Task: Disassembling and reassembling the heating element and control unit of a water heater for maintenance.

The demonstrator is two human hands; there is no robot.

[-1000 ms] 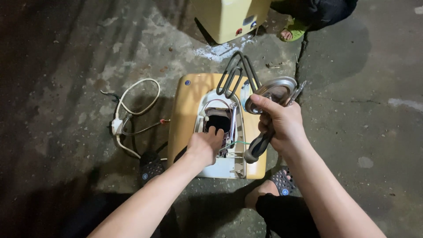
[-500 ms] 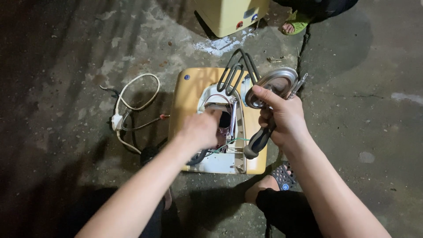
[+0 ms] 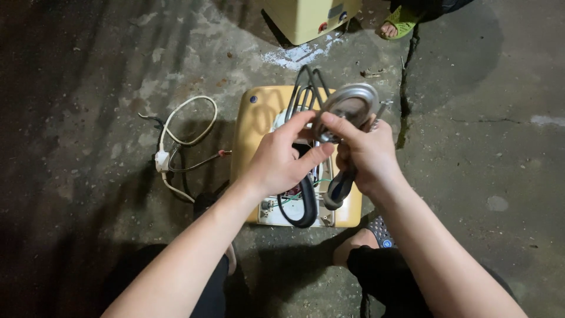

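left hand (image 3: 279, 165) had come up out of the open yellow appliance casing (image 3: 254, 126) since the earlier frame & joined the right hand (image 3: 365, 154) at the heating element assy (image 3: 347, 106). before, it was down inside the casing; now its thumb & fingers pinched the round metal flange from the left side. right hand gripped the same flange from the right, fingers wrapped round the part below it w/ a black gasket loop (image 3: 303, 203) hanging down. the assy sat held above the casing, between both hands, its long axis running away from the person, dark coil tubes (image 3: 306, 88) pointing far side. both hands about equally near, touching it. white power cord (image 3: 176, 141) lay on the concrete floor (image 3: 88, 88) to the left, well apart. another yellow unit (image 3: 306, 17) stood at the top, a person's sandalled foot (image 3: 400, 26) beside it.
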